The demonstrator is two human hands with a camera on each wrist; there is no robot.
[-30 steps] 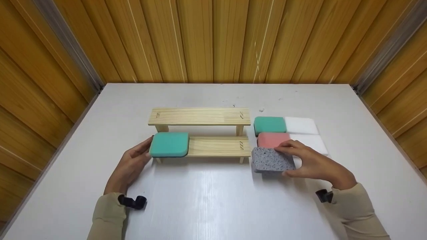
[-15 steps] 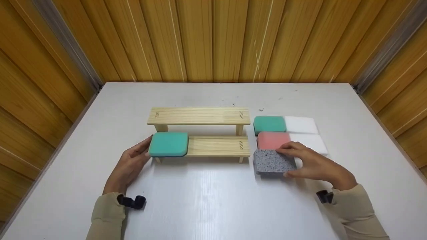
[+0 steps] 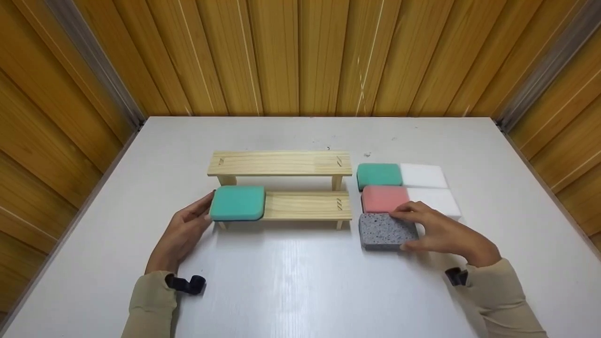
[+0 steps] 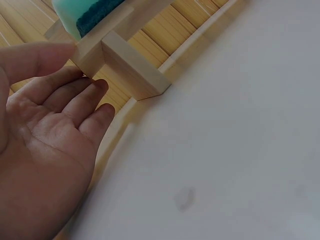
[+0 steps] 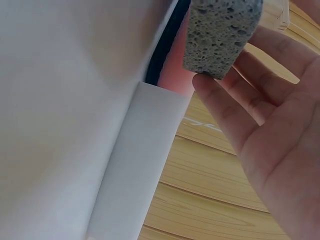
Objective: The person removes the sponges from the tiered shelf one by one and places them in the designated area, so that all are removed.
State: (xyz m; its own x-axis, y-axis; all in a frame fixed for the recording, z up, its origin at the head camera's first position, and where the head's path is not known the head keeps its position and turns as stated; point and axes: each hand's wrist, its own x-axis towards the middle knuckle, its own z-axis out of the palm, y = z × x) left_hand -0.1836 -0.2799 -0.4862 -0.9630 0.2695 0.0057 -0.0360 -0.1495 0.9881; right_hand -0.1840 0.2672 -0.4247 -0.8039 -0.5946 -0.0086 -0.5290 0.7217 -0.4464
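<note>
In the head view my right hand pinches a grey speckled sponge between thumb and fingers, just in front of a pink sponge. Its porous side shows in the right wrist view; whether it bears on the table cannot be told. My left hand is at the left end of the front wooden shelf, thumb and index finger by its corners. On that end lies a turquoise sponge with a dark underside. In the left wrist view, the left hand's fingers look relaxed beside the shelf.
Behind the front shelf stands a similar, higher wooden shelf. A green sponge lies behind the pink one, with white blocks to their right. Wood-patterned panels wall in the white table.
My right hand has brought the grey sponge down and slightly toward me, so more of the pink sponge shows. My left hand has hardly moved.
</note>
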